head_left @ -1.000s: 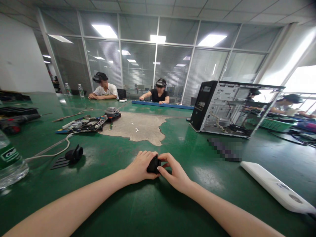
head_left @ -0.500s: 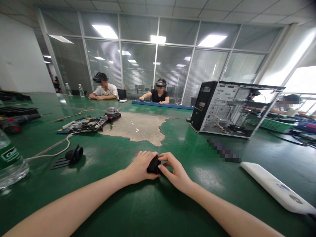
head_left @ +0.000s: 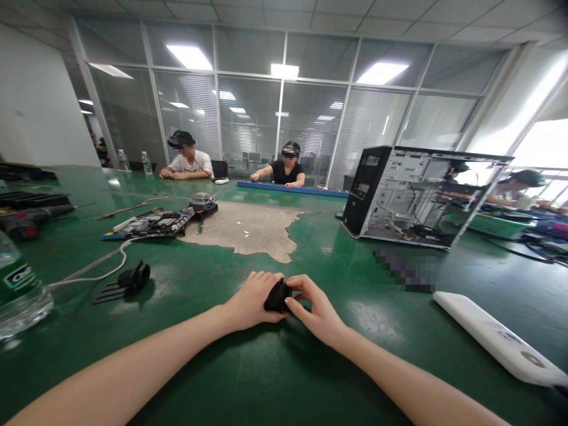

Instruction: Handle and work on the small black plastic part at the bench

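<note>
A small black plastic part [head_left: 276, 297] is between my two hands, just above or on the green tabletop [head_left: 275, 378]; its exact kind does not show. My left hand [head_left: 252, 299] wraps round it from the left, thumb below and fingers over the top. From the right, my right hand [head_left: 313, 305] pinches its near edge between thumb and fingertips. Parts of the piece are hidden behind the fingers. Another black part with a ring and flat prongs [head_left: 126, 283] lies to the left of my left hand.
An open computer case [head_left: 399, 198] stands at the right, with a white slab-like device [head_left: 497, 334] nearer me. Left are a circuit board [head_left: 151, 223], a water bottle [head_left: 20, 284] and a white cable [head_left: 109, 272]. Two people [head_left: 189, 160] sit across the table; another sits far right.
Both hands keep their places on the black part. A little more of the part shows between them beside my right fingertips.
</note>
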The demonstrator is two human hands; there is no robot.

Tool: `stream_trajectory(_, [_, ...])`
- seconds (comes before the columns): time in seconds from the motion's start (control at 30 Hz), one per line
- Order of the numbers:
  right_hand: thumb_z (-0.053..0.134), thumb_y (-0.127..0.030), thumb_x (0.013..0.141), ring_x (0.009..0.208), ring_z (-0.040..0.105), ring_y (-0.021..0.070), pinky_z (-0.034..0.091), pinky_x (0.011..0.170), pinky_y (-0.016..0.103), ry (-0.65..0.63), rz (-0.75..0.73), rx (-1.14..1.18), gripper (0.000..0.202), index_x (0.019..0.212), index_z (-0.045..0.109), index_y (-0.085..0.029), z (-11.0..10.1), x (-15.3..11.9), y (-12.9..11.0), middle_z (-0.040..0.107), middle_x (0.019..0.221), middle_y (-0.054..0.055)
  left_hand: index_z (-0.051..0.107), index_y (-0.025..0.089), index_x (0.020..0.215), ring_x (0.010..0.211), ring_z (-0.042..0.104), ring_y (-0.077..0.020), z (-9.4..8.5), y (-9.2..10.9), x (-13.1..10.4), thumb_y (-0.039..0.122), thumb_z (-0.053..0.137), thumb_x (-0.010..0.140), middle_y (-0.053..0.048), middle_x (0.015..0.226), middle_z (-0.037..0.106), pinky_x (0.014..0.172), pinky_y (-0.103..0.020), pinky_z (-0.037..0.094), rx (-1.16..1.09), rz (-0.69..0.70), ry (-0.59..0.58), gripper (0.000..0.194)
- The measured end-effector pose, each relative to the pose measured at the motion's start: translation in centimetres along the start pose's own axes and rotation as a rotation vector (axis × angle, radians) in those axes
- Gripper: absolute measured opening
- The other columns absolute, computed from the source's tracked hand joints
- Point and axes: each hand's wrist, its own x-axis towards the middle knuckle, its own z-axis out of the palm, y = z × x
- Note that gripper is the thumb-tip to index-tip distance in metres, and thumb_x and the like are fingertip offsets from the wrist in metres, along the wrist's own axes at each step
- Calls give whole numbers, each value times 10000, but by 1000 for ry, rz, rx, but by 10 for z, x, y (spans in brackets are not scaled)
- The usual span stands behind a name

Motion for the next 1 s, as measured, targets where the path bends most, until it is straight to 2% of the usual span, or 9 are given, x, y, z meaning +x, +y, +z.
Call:
stream_trajectory(0.23, [525,-191,789,834,567,145,509,720,298,-82,72,34,298,1069,424,-197,0,1,3,540,977,53,358,193,1148,886,476,-232,1,-1,0,393,642,649,-52,1015,536,761,-344,336,-5,5,-4,608])
stream_trajectory(0.37, [532,-204,789,857,573,151,511,738,305,-101,82,80,296,1066,428,-201,0,0,2,552,978,47,359,191,1144,889,478,-235,1,-1,1,391,641,649,-56,1018,540,765,-347,336,-2,5,-6,604])
stream_trajectory(0.67, [587,-264,748,823,589,156,493,743,322,48,181,63,281,986,459,-189,-9,2,9,587,930,39,371,198,1145,890,473,-240,-1,-1,0,435,647,643,-56,1009,541,771,-347,336,-5,-16,-21,620])
stream_trajectory(0.73, [587,-286,746,843,592,164,484,777,338,32,211,94,279,981,481,-180,-11,3,12,603,916,42,376,199,1139,889,472,-240,0,-1,0,437,654,634,-55,1004,540,771,-347,335,1,-19,-22,624])
stream_trajectory(0.87, [648,-301,683,898,588,179,485,785,335,-8,239,212,325,957,528,-175,-5,7,9,606,950,51,381,198,1135,883,472,-239,1,-1,0,452,646,636,-60,1008,537,767,-351,335,5,-24,-17,620])
stream_trajectory(1.0, [727,-315,588,759,615,161,488,741,337,-29,309,341,419,911,499,-176,1,15,9,623,782,3,385,196,1143,881,470,-242,1,0,1,470,627,657,-68,1012,533,769,-359,336,2,3,-24,609])
